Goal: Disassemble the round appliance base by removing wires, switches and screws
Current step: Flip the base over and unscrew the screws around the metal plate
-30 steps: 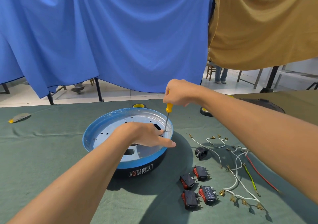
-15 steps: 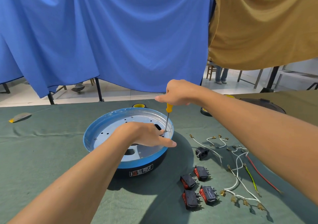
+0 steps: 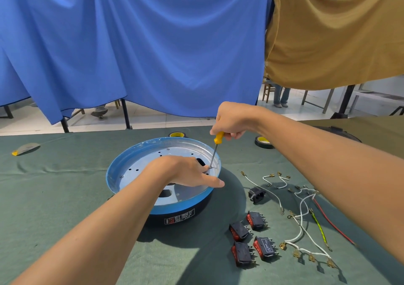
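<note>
From the head view, the round appliance base (image 3: pixel 183 206) sits on the green table cloth (image 3: pixel 54 197), open side up, a little left of centre. The left hand (image 3: pixel 185 173) rests on its metal plate with fingers stretched out, gripping nothing, one fingertip reaching past the right rim. This hand and forearm cover much of the plate's near right part. The right hand (image 3: pixel 231 118) is clenched round the yellow handle of a screwdriver (image 3: pixel 215 151), whose tip stands on a screw (image 3: pixel 210 167) near the right rim. To the right lie a black socket (image 3: pixel 256 194), four switches (image 3: pixel 239 231) and loose wires (image 3: pixel 306 219). Two tape rolls (image 3: pixel 177 134) sit behind the base, and a blue curtain (image 3: pixel 131 44) and a tan curtain (image 3: pixel 328 33) hang beyond. Half a second ago a finger of the right hand jutted out to the left; now it is folded back onto the handle, while the left hand and base have not shifted.
</note>
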`<state>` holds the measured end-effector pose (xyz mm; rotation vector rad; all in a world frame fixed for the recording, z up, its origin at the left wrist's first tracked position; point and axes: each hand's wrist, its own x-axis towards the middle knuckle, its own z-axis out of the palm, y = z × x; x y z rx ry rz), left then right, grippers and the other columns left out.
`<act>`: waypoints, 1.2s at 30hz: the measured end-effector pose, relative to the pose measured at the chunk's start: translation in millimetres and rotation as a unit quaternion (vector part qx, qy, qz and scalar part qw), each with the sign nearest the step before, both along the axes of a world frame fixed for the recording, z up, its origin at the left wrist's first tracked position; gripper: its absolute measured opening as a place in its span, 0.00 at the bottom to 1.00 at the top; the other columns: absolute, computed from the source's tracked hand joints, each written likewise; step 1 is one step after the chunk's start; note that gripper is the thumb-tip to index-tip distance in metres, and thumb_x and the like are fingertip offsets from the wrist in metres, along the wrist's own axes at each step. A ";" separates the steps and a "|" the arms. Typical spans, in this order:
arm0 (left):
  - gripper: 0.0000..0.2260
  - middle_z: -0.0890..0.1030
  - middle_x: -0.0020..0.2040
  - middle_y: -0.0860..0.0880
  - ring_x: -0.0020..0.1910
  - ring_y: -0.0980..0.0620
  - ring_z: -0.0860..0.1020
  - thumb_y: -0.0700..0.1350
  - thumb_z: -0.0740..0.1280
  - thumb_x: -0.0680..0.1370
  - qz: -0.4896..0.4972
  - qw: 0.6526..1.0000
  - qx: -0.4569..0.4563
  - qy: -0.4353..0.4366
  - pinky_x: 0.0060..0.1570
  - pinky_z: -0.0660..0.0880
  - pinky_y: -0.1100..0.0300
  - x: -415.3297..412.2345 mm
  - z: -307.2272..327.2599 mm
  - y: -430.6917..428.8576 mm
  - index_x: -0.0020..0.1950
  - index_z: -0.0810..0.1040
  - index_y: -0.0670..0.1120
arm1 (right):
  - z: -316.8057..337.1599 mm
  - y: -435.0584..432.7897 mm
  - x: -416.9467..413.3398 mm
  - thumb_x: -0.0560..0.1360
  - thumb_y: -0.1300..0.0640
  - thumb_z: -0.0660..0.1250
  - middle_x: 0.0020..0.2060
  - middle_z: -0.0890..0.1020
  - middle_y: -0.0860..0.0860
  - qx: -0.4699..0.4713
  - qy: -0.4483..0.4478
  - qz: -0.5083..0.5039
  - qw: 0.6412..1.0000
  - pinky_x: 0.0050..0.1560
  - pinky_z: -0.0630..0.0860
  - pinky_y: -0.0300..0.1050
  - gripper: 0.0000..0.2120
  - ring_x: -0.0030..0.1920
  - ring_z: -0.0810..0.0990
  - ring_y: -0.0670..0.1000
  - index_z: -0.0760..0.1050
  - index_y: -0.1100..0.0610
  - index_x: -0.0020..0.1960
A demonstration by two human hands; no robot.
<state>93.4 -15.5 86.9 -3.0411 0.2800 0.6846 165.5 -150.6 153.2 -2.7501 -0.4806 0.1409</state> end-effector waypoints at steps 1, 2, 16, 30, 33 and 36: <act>0.36 0.62 0.76 0.48 0.73 0.42 0.62 0.75 0.48 0.72 0.001 1.000 0.000 0.000 0.63 0.63 0.50 0.5 -0.1 0.0 0.77 0.53 0.61 | 1.7 -1.3 -0.4 0.75 0.55 0.69 0.29 0.80 0.52 0.001 0.011 0.010 1.000 0.27 0.74 0.38 0.10 0.27 0.75 0.47 0.78 0.61 0.40; 0.36 0.62 0.76 0.48 0.73 0.42 0.62 0.75 0.48 0.72 0.002 1.000 0.001 -0.001 0.64 0.63 0.49 0.8 -0.1 0.1 0.77 0.53 0.61 | 3.1 -2.1 -0.6 0.75 0.56 0.69 0.31 0.79 0.52 -0.001 0.022 0.018 1.000 0.29 0.74 0.38 0.08 0.29 0.76 0.46 0.79 0.61 0.43; 0.37 0.61 0.76 0.48 0.73 0.42 0.62 0.76 0.48 0.71 0.004 1.000 0.005 -0.003 0.65 0.62 0.48 0.3 -0.3 0.8 0.77 0.53 0.62 | 10.4 8.4 -5.0 0.73 0.54 0.72 0.28 0.75 0.51 -0.100 0.001 0.051 0.994 0.25 0.68 0.38 0.09 0.26 0.70 0.48 0.78 0.59 0.38; 0.36 0.60 0.77 0.49 0.74 0.43 0.61 0.75 0.49 0.72 0.003 1.000 0.000 -0.005 0.65 0.61 0.48 0.4 0.1 1.2 0.77 0.53 0.61 | 13.8 11.5 -7.4 0.72 0.54 0.73 0.22 0.74 0.49 -0.117 -0.010 0.049 0.992 0.20 0.65 0.34 0.13 0.20 0.69 0.46 0.75 0.59 0.34; 0.37 0.60 0.77 0.49 0.74 0.43 0.60 0.76 0.49 0.71 0.004 1.000 0.000 -0.002 0.65 0.61 0.47 1.6 -0.5 1.9 0.77 0.53 0.62 | 14.2 12.9 -8.8 0.71 0.54 0.75 0.31 0.75 0.51 -0.088 0.022 0.057 0.994 0.25 0.68 0.37 0.08 0.30 0.71 0.49 0.78 0.56 0.38; 0.37 0.59 0.77 0.49 0.74 0.42 0.59 0.76 0.49 0.71 0.002 1.000 0.003 0.000 0.66 0.60 0.46 1.8 -1.8 2.4 0.77 0.53 0.62 | 10.0 15.8 -11.9 0.74 0.36 0.64 0.23 0.75 0.49 -0.099 -0.008 0.039 0.994 0.25 0.68 0.38 0.25 0.23 0.70 0.49 0.73 0.58 0.33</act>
